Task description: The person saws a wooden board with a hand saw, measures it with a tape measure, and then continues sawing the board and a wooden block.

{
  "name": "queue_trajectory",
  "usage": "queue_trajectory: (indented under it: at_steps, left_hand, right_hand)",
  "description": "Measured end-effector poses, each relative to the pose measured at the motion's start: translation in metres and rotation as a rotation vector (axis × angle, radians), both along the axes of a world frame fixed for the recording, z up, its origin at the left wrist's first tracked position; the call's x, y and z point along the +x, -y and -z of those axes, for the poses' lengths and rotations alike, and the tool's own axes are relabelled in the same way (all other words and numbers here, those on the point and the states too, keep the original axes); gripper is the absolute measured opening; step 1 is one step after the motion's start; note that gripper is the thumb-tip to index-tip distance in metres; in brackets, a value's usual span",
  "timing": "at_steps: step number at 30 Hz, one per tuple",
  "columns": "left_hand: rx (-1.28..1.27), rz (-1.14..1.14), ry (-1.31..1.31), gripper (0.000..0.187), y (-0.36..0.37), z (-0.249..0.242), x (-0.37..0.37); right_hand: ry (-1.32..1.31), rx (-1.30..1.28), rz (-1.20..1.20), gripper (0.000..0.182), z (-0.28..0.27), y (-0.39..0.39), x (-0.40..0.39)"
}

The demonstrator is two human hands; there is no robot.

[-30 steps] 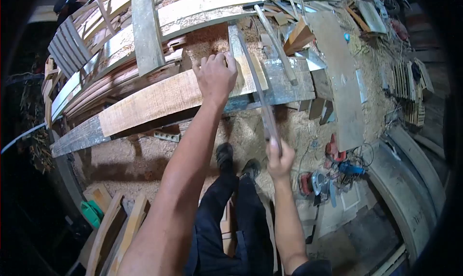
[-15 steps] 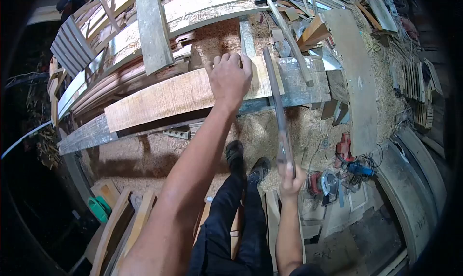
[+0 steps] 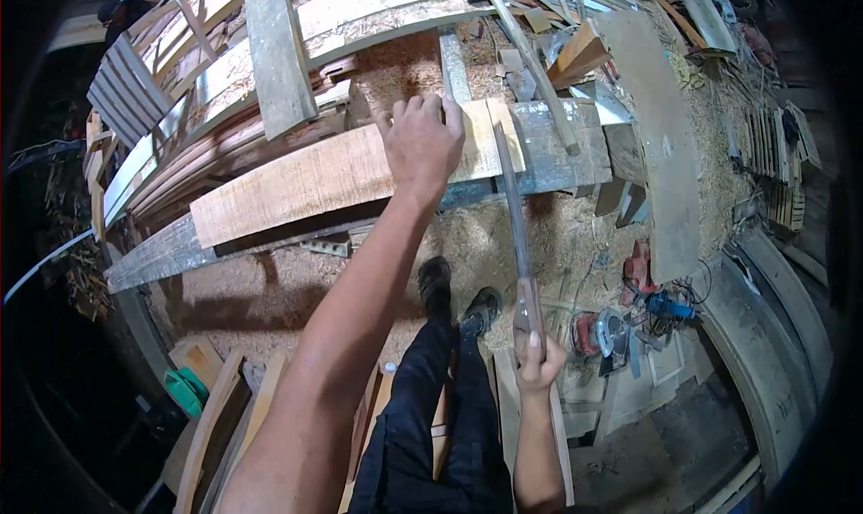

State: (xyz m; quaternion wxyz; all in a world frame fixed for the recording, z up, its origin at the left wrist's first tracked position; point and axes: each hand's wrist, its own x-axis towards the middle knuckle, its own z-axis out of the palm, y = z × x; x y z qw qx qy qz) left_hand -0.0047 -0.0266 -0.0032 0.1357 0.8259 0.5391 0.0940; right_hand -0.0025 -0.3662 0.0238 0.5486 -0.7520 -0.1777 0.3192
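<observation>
My left hand [image 3: 421, 144] presses on a pale, curved wooden plank [image 3: 292, 174], its fingers bent over the far edge. The plank lies on a longer, weathered grey board [image 3: 562, 150], which shows at both ends. My right hand [image 3: 538, 363] is closed round the handle of a handsaw [image 3: 517, 222], seen almost edge-on. The saw's blade crosses the plank near its right end, to the right of my left hand. A thin dark line runs in the plank beside the blade's tip. Part of the handle is hidden by my fingers.
Sawdust covers the floor around my feet [image 3: 435, 285]. A circular saw [image 3: 607, 339] and a blue power tool [image 3: 670, 307] lie at the right with cables. A long board [image 3: 661, 146] stretches along the right side. Stacked timber [image 3: 395, 29] lies beyond the plank.
The handsaw has slid back toward my body: its tip was past the plank's far edge and is now over the plank. My left hand keeps its place on the plank.
</observation>
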Motion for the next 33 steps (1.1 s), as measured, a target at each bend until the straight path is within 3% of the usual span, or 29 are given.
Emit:
queue_trajectory:
  at_steps: [2,6,10,13,17,20,21,23,26,29,33]
  left_hand:
    - [-0.014,-0.008,-0.002,0.043,0.004,-0.001,0.001]
    - [0.050,-0.079,0.032,0.039,-0.007,0.004,0.007]
    - [0.094,-0.063,0.036,0.042,-0.008,0.006,0.007]
    - [0.073,-0.067,0.044,0.043,-0.006,0.004,0.006]
    - [0.064,-0.080,0.024,0.043,-0.005,0.002,0.006]
    - [0.072,-0.074,0.029,0.042,-0.011,0.002,0.009]
    - [0.064,-0.071,0.019,0.042,-0.007,0.002,0.007]
    - [0.016,-0.083,0.020,0.042,-0.005,-0.003,0.009]
    - [0.009,-0.062,0.023,0.043,-0.005,-0.004,0.008]
    - [0.023,-0.084,0.033,0.044,-0.006,-0.001,0.007]
    - [0.001,-0.100,-0.015,0.046,-0.003,-0.002,0.007]
  right_hand:
    - [0.054,-0.055,0.002,0.049,-0.004,-0.025,0.016]
    - [-0.127,-0.001,0.007,0.044,-0.001,-0.076,0.054]
    - [0.063,-0.041,-0.012,0.048,-0.015,-0.009,0.022]
    - [-0.055,-0.031,0.020,0.047,-0.018,-0.007,0.019]
    - [-0.004,0.024,-0.088,0.048,-0.004,-0.116,0.068]
    - [-0.037,0.034,-0.094,0.041,-0.007,-0.108,0.060]
    - [-0.121,0.018,-0.036,0.042,-0.015,-0.087,0.051]
    - [0.003,-0.041,-0.031,0.043,-0.017,-0.023,0.032]
    - [-0.118,-0.068,0.013,0.045,-0.023,-0.023,0.030]
    - [-0.058,-0.064,-0.046,0.046,-0.006,-0.099,0.059]
    - [-0.091,-0.053,-0.072,0.046,-0.018,-0.082,0.058]
